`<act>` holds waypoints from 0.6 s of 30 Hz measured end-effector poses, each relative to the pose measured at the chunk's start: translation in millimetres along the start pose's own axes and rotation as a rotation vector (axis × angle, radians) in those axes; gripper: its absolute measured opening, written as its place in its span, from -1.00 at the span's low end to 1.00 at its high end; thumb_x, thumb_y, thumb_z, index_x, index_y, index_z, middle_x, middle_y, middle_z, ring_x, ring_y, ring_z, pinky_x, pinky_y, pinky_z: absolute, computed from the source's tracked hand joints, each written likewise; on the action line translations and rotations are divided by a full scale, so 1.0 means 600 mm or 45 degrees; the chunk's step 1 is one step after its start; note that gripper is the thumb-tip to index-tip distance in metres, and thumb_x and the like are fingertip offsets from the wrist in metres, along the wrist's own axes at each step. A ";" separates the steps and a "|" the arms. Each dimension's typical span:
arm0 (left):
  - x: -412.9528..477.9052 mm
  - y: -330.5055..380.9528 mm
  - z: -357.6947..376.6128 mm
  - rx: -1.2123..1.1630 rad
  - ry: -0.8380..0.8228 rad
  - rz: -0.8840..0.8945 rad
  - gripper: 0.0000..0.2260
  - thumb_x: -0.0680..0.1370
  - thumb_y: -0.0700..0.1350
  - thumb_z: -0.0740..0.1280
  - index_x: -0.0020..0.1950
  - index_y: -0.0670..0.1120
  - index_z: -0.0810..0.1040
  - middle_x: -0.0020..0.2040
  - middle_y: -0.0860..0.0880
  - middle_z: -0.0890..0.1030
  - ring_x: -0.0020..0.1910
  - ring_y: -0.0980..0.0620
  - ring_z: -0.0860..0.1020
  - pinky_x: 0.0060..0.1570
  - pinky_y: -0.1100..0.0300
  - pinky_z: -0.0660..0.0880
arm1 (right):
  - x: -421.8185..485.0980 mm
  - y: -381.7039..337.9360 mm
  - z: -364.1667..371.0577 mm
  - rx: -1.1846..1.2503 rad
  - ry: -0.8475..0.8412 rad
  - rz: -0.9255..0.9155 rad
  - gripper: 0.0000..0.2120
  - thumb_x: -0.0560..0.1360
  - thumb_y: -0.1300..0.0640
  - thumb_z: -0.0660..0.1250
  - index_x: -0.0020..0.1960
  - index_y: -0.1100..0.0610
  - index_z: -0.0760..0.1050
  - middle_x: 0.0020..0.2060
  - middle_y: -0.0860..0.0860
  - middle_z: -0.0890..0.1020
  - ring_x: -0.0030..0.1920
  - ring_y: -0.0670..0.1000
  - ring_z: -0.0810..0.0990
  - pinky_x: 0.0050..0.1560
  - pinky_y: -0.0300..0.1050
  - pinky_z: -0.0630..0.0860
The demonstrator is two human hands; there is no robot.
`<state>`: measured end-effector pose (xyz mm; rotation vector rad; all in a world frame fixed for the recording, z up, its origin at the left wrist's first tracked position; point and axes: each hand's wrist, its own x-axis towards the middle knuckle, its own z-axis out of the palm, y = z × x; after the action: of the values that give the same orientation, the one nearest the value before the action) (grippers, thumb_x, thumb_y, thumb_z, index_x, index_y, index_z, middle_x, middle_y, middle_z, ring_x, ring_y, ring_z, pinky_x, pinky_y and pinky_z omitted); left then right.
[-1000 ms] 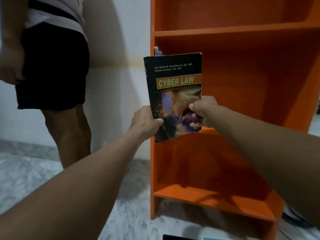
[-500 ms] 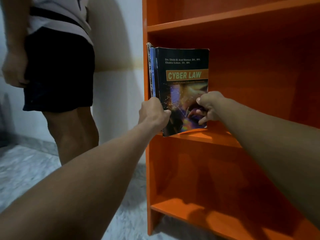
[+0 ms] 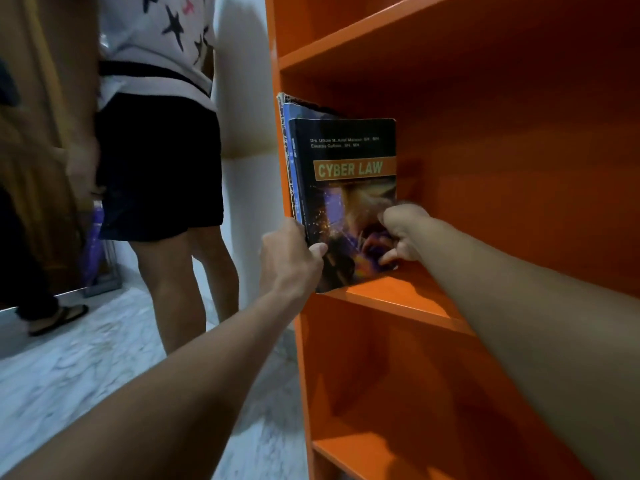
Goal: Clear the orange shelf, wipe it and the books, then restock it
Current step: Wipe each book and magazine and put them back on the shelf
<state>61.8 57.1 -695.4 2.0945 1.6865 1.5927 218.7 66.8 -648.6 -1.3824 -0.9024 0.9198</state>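
Observation:
A dark "CYBER LAW" book (image 3: 349, 157) stands upright on the middle board of the orange shelf (image 3: 398, 299), at its left end. My left hand (image 3: 291, 261) grips the book's lower spine corner, thumb on the cover. My right hand (image 3: 401, 233) holds the cover's lower right edge, fingers curled on it. Behind the book, two thinner books (image 3: 286, 133) lean against the shelf's left wall, one blue-spined, one with a worn top.
Another person in dark shorts (image 3: 156, 168) and a star-print top stands just left of the shelf, on the marble floor (image 3: 86, 368). A foot in a sandal (image 3: 59, 317) shows at far left. The shelf's other compartments hold nothing in view.
The book has gone from in front of the shelf onto the middle board, upright beside the other books. Both hands kept hold of it. The view moved closer and turned left.

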 end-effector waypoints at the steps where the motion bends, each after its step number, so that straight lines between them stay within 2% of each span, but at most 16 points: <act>1: 0.000 0.002 0.002 -0.030 0.025 -0.024 -0.73 0.51 -0.02 0.45 0.09 -0.10 0.47 -0.05 -0.04 0.58 -0.15 0.07 0.53 -0.49 0.42 0.27 | 0.006 0.001 0.001 0.023 -0.016 -0.002 -0.73 0.60 0.27 0.18 0.29 0.18 0.41 0.12 0.13 0.56 0.13 0.11 0.55 0.23 0.41 0.39; 5: 0.001 0.002 0.008 -0.050 0.149 -0.143 -0.56 0.47 -0.03 0.50 0.23 -0.09 0.39 0.07 -0.05 0.52 -0.01 0.05 0.49 -0.29 0.34 0.33 | 0.017 0.005 0.005 0.076 -0.070 0.025 -0.78 0.62 0.26 0.17 0.25 0.16 0.40 -0.02 0.08 0.52 -0.05 0.04 0.53 0.29 0.43 0.33; 7: 0.000 -0.001 0.010 -0.007 0.138 -0.185 -0.59 0.50 0.03 0.46 0.23 -0.10 0.43 -0.01 -0.02 0.51 -0.08 0.05 0.48 -0.36 0.35 0.28 | 0.022 0.008 0.006 0.079 -0.100 0.034 -0.90 0.64 0.26 0.13 0.09 0.18 0.41 -0.15 0.07 0.47 -0.17 0.01 0.48 0.32 0.41 0.29; 8: -0.002 -0.001 0.011 -0.002 0.127 -0.185 -0.62 0.52 0.04 0.44 0.22 -0.12 0.47 -0.04 -0.01 0.51 -0.11 0.07 0.46 -0.41 0.37 0.23 | 0.023 0.009 0.008 0.073 -0.106 0.043 -0.90 0.64 0.26 0.12 0.02 0.19 0.40 -0.20 0.07 0.45 -0.21 0.00 0.45 0.34 0.40 0.28; 13: 0.000 0.000 0.010 -0.009 0.084 -0.163 -0.72 0.57 0.02 0.38 0.14 -0.17 0.56 -0.09 0.00 0.48 -0.15 0.10 0.42 -0.50 0.40 0.19 | 0.031 0.024 0.022 0.070 -0.126 0.032 -0.86 0.63 0.27 0.14 0.14 0.17 0.43 -0.21 0.08 0.47 -0.20 0.03 0.45 0.31 0.39 0.31; 16: 0.003 -0.001 0.008 -0.049 0.008 -0.183 -0.79 0.56 0.00 0.39 0.02 -0.14 0.58 -0.09 -0.04 0.60 -0.27 0.10 0.51 -0.53 0.41 0.25 | 0.026 0.027 0.022 0.007 -0.134 0.012 -0.88 0.61 0.29 0.17 0.09 0.17 0.46 -0.18 0.09 0.50 -0.15 0.05 0.47 0.30 0.34 0.36; 18: 0.006 -0.006 0.005 -0.093 -0.042 -0.187 -0.81 0.55 0.01 0.40 -0.04 -0.11 0.57 -0.08 -0.06 0.64 -0.34 0.16 0.53 -0.55 0.41 0.31 | 0.020 0.030 0.022 -0.040 -0.101 -0.005 -0.83 0.60 0.31 0.18 0.14 0.19 0.47 -0.19 0.10 0.50 -0.18 0.04 0.49 0.21 0.22 0.45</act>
<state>61.0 63.1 -696.3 1.9049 1.7003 1.5438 211.0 82.6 -667.1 -1.3785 -0.9824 0.9666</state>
